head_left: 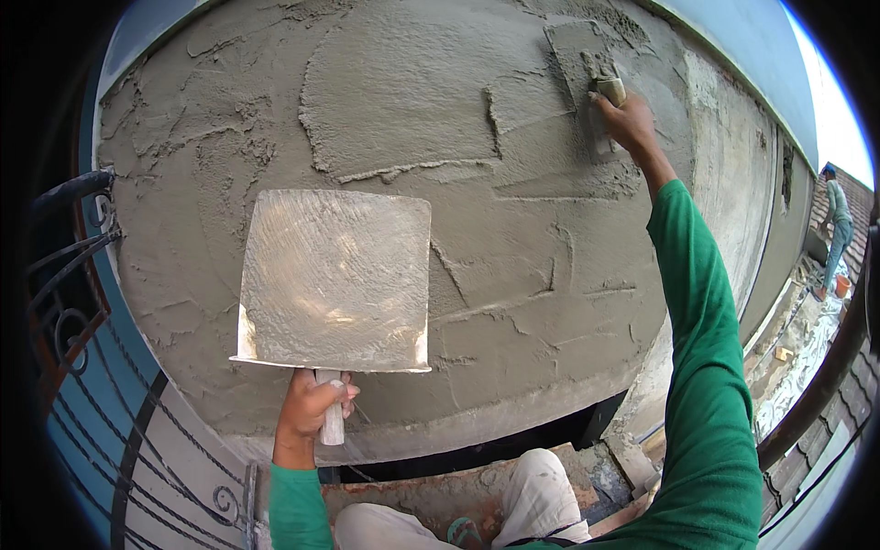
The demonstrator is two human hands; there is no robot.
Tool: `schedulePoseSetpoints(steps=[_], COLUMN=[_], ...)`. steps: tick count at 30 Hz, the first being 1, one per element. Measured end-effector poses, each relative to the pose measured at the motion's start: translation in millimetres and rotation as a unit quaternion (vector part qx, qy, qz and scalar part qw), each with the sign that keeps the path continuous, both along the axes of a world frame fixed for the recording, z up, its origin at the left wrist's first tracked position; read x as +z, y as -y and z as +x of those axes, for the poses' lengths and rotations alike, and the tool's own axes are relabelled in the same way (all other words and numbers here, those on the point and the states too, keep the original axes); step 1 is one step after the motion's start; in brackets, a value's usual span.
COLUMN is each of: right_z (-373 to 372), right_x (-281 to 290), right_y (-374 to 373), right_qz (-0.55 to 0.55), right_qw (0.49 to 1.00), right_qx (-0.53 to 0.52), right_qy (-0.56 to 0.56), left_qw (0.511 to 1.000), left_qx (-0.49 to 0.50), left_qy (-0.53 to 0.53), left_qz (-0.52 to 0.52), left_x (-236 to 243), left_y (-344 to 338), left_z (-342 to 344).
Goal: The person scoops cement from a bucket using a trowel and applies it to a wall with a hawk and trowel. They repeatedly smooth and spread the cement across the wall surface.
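Observation:
My left hand (310, 405) is closed around the pale handle of a plasterer's hawk (337, 275). The hawk's square plate carries only a thin wet smear of mortar and has a raised lip along its near edge. At the upper right, my right hand (629, 119) grips the handle of a trowel (605, 137), whose blade lies against the wall, partly hidden behind the hand. Wet grey mortar (403, 92) covers most of the wall, smoother at the top middle and rough with ridges elsewhere. Both my forearms wear green sleeves.
Wrought-iron railing (137, 440) curves along the left side. Below the wall runs a dark gap above a dusty ledge (412, 495), near my knees. At the far right another person (836, 220) stands by an orange bucket (842, 286). A dark pole (816, 394) slants nearby.

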State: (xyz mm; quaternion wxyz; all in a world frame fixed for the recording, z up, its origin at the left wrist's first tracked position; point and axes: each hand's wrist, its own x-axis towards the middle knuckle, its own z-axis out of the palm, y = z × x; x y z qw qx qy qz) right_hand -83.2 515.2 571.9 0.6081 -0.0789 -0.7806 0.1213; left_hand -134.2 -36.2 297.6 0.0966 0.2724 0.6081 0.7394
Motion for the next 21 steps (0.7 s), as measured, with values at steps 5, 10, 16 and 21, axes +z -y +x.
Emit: schedulePoseSetpoints(steps=[5,10,16,21], right_z=[-10,-12,50,176], right_x=[-31,-32,-116,-283], right_y=[42,19,-31,-27], right_qz=[0.226,0.102,-0.027,-0.255], right_qw=[0.966,0.988,0.993,0.952], right_qx=[0.042,0.009,-0.101,0.038], right_qy=[0.118,0.113,0.048,0.163], left_qw=[1.0,0.999,0.994,0.994], left_qx=[-0.007,0.023,-0.032,-0.03], left_qy=[0.021,0.044,0.096,0.089], left_qz=[0.012,0.009,-0.034,-0.051], left_x=[-1,-14,-77,-184], left_y=[1,13,38,46], left_z=[0,12,18,23])
